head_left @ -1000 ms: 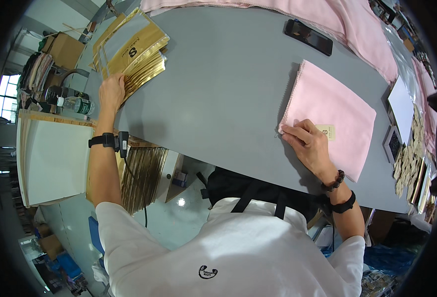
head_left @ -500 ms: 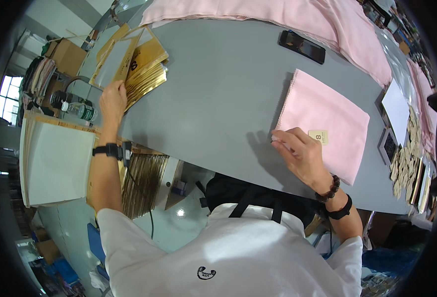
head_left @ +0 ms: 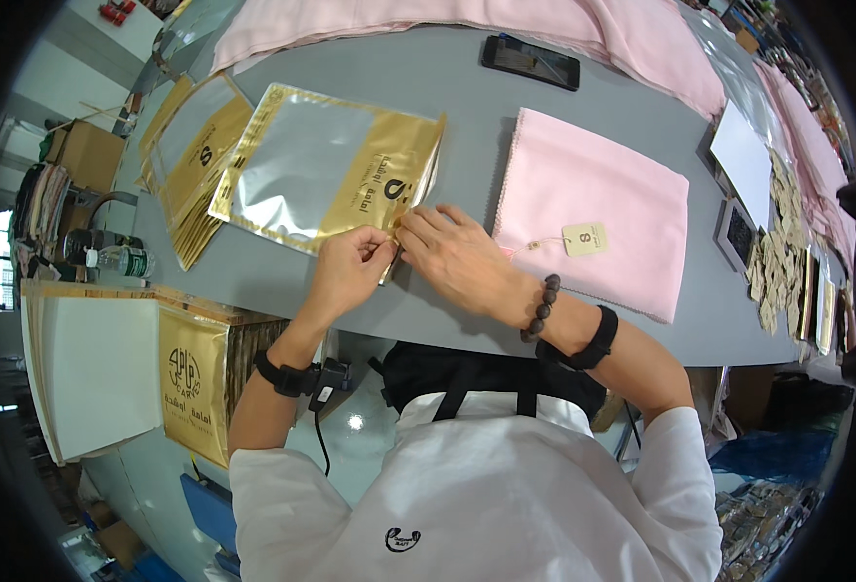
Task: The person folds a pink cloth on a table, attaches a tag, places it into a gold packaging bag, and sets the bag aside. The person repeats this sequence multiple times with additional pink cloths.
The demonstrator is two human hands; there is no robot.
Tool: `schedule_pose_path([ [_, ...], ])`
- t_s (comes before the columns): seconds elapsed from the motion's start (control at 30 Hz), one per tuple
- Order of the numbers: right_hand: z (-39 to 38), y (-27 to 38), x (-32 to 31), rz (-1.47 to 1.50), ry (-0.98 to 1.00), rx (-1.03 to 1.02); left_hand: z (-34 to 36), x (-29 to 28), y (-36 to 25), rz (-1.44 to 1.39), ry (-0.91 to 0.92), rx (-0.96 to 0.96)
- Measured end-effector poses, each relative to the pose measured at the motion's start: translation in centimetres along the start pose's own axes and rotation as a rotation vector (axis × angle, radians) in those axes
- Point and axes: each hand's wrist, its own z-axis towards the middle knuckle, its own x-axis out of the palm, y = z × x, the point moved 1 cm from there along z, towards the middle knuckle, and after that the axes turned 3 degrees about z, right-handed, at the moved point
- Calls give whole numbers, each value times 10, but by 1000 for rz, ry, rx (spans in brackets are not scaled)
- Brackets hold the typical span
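Note:
A flat gold-and-clear plastic bag (head_left: 302, 145) lies aslant on the grey table in front of me. My left hand (head_left: 348, 274) pinches its right-hand edge at the near corner. Close beside it, my right hand (head_left: 462, 260) is closed on the same edge, fingers bent over it; the hands nearly touch. Along that edge the bag's layers stand slightly apart. Just right of my right hand lies a folded pink cloth (head_left: 598, 175) with a stitched border. On the cloth rests a cream hang tag (head_left: 584, 240), tied by a thin pink string.
A fanned pile of similar bags (head_left: 190, 199) sits at the left. Beyond it all spreads more pink cloth (head_left: 428, 14), with a black phone (head_left: 530, 63) near it. Loose tags (head_left: 775, 262), a white sheet (head_left: 741, 160) and a dark pad (head_left: 736, 233) line the right. A bottle (head_left: 122, 260) stands far left.
One bag has come off the pile to the table's middle. My left hand moved right with it; my right hand left the pink cloth and took hold of its edge.

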Motion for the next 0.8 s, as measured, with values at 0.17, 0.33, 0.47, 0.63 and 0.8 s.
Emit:
schedule_pose_path([
  [0.17,3,-32,-6,-180,37,25,-16,12,-1,77,-167,14],
  [0.33,-16,-104,-53,10,-139,171,-29,21,-20,386,-230,298],
  [0.47,-37,-165,-85,57,-212,463,-23,20,-37,550,-179,329],
  [0.63,-48,-212,-81,-25,101,700,17,24,-52,634,-148,271],
  [0.8,-46,-207,-77,158,85,617,47,36,-55,518,-131,135],
])
